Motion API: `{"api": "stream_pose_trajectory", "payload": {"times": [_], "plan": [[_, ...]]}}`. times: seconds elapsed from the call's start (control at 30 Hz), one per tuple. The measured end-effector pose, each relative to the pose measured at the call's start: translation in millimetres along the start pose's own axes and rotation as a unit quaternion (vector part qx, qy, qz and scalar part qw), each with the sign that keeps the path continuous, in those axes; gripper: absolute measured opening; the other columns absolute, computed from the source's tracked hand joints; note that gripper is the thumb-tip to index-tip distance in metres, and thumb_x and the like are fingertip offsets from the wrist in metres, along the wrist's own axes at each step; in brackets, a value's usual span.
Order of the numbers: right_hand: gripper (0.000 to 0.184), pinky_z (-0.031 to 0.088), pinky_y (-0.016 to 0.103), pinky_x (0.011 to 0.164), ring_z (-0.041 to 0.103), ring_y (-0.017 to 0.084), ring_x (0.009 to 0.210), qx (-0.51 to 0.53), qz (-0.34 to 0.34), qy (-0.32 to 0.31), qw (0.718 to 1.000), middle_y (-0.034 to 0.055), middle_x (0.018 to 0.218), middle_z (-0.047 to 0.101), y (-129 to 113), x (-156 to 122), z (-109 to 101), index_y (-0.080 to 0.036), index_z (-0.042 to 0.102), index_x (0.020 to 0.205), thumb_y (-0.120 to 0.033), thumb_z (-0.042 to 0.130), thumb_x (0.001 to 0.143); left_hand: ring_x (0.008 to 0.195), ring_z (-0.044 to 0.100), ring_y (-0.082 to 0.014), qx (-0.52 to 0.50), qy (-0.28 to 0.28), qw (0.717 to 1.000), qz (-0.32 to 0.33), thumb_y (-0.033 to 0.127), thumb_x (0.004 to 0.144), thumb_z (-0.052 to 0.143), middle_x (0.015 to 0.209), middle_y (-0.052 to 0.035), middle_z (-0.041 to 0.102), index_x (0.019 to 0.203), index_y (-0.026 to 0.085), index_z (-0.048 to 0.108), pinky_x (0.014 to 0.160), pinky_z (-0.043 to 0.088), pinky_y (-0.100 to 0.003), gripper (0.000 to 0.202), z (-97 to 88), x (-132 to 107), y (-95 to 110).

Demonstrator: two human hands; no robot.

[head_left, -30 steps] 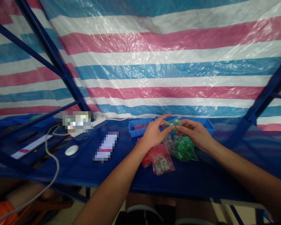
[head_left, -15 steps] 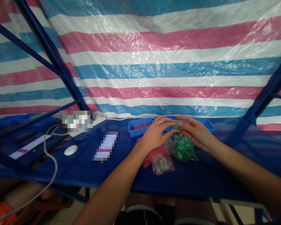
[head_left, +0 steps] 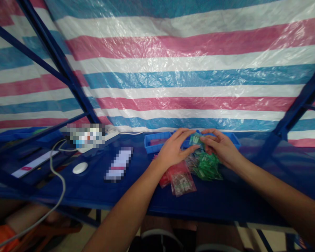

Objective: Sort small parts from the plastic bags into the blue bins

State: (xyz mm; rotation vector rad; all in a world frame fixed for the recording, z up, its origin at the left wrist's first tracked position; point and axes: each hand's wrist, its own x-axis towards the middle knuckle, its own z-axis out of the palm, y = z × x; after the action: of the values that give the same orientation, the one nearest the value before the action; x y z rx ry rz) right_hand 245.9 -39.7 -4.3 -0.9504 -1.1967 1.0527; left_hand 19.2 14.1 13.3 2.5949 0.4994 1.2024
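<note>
A small clear-green plastic bag (head_left: 195, 139) with pale pieces inside is pinched at its right edge by my right hand (head_left: 224, 147). My left hand (head_left: 173, 148) curves around the bag's left side, its thumb and fingers apart. Whether the left fingertips touch the bag, I cannot tell. Below the hands lies a pile of green bags (head_left: 207, 167). Red-tinted bags (head_left: 183, 180) with small pieces in them lie beside it, partly under my left wrist.
Blue plastic bins (head_left: 157, 141) stand along the back, partly hidden by my hands. To the left are a phone (head_left: 119, 164), a white oval object (head_left: 80, 168), a white cable (head_left: 61, 189) and another device (head_left: 34, 163). Blue frame bars (head_left: 55, 59) and striped sheeting (head_left: 189, 77) surround the table.
The small green bag has turned to show more of its face. My left fingers and thumb have spread apart, while my right hand keeps its pinch.
</note>
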Motion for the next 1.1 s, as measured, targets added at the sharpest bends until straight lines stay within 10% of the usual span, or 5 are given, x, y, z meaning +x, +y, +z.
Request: {"api": "stream_pose_trajectory", "payload": {"times": [0.23, 0.5, 0.8, 1.1], "plan": [[0.039, 0.037, 0.026, 0.050, 0.052, 0.011, 0.056, 0.042, 0.064, -0.020, 0.997, -0.0019, 0.074, 0.067, -3.3, -1.1, 2.4, -0.023, 0.073, 0.099, -0.051, 0.093, 0.079, 0.133, 0.065, -0.0269, 0.054, 0.000, 0.996, 0.064, 0.029, 0.106, 0.063, 0.141, -0.0113, 0.069, 0.130, 0.025, 0.073, 0.117, 0.052, -0.050, 0.027, 0.4, -0.1, -4.0], [0.042, 0.019, 0.028, 0.046, 0.035, 0.009, 0.048, -0.025, 0.038, -0.061, 0.997, -0.0036, 0.064, 0.058, -6.8, -4.5, 3.5, -0.022, 0.070, 0.085, -0.062, 0.085, 0.086, 0.107, 0.075, -0.0228, -0.010, 0.052, 0.998, -0.038, 0.041, 0.104, 0.067, 0.126, -0.0106, 0.078, 0.138, 0.022, 0.068, 0.102, 0.060, -0.042, 0.039, -0.1, 0.9, -0.1], [0.045, 0.014, 0.028, 0.046, 0.026, 0.007, 0.045, 0.063, 0.115, -0.072, 0.989, -0.0066, 0.056, 0.045, -4.6, -1.9, -3.3, -0.021, 0.059, 0.072, -0.053, 0.089, 0.084, 0.137, 0.062, -0.0297, -0.006, 0.034, 0.998, 0.057, 0.034, 0.092, 0.082, 0.145, -0.0139, 0.065, 0.132, 0.025, 0.073, 0.116, 0.052, -0.052, 0.041, 2.7, 1.1, -2.0], [0.047, 0.039, 0.027, 0.049, 0.053, 0.013, 0.059, -0.054, -0.020, -0.020, 0.998, 0.0010, 0.091, 0.073, -3.6, -1.0, 3.5, -0.030, 0.073, 0.121, -0.061, 0.083, 0.087, 0.101, 0.075, -0.0228, -0.013, 0.051, 0.998, -0.020, 0.037, 0.103, 0.069, 0.110, -0.0083, 0.081, 0.116, 0.020, 0.076, 0.099, 0.059, -0.042, 0.023, 2.3, 1.5, -1.7]]}}
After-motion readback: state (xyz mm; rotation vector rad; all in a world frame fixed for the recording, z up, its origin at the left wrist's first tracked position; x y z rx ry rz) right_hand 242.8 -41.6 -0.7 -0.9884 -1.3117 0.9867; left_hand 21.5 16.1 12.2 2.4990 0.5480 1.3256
